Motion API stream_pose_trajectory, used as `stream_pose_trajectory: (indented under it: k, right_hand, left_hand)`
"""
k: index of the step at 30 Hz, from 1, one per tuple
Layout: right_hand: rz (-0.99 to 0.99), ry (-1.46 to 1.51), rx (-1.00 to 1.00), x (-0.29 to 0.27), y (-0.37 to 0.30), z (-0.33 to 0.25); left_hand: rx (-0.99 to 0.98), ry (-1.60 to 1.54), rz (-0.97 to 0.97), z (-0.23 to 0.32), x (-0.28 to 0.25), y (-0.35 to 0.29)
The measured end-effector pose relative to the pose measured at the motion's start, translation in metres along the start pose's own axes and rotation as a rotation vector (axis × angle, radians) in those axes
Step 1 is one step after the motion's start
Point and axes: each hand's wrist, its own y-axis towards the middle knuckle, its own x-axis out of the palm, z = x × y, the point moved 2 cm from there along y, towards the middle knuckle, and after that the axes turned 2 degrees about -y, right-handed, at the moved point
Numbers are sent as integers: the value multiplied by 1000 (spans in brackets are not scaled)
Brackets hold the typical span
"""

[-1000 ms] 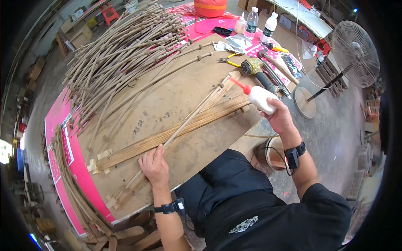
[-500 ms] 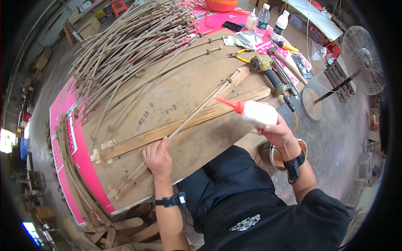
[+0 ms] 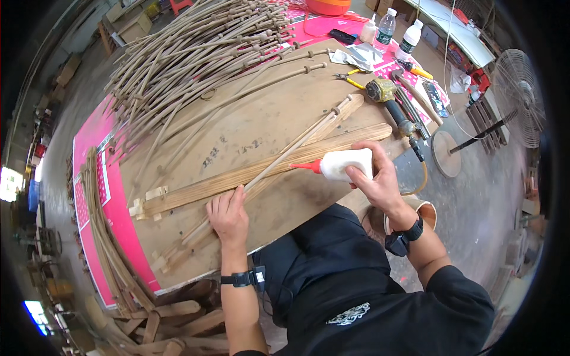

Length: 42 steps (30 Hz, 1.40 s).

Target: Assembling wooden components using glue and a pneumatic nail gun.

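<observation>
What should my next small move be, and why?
Probably ease the red nozzle slightly left to the thin rod: your right hand holds the white bottle with its nozzle pointing that way, and your left hand is on the rod. I can't tell whether the tip touches.

Head-mtd fisheye cam, dnward view

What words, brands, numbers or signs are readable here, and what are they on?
None can be read clearly.
Brown board: dark writing-like marks, too blurred to read.
Clear bottle and white bottle: labels too small to read.
Black shirt: ornate white print, no legible letters.
White squeeze bottle in the right hand: no lettering visible.
</observation>
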Motion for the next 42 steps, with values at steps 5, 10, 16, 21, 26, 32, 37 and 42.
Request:
stream_pose_trajectory:
  k: [5, 10, 16, 21, 26, 32, 37, 42]
  right_hand:
    - [32, -301, -144, 10, 13, -3]
    - [-8, -397, -172, 24, 21, -15]
    - [-24, -387, -161, 31, 32, -12]
    - [-42, -442, -175, 36, 35, -16]
    - [-58, -511, -162, 40, 38, -25]
    - [-90, -570, -204, 36, 35, -35]
    - [-207, -194, 0, 40, 22, -38]
    - [-354, 163, 143, 55, 8, -38]
  left_hand:
    - [-14, 28, -1, 0, -2, 1]
    - [-18, 26, 15, 0, 0, 0]
    - [-19, 11, 24, 1, -2, 1]
    - [-11, 14, 23, 2, -3, 2]
    - [-26, -1, 26, 3, -4, 3]
    - [-39, -42, 50, 5, -1, 4]
    - [-64, -39, 56, 3, -1, 2]
    - [-8, -22, 67, 0, -2, 1]
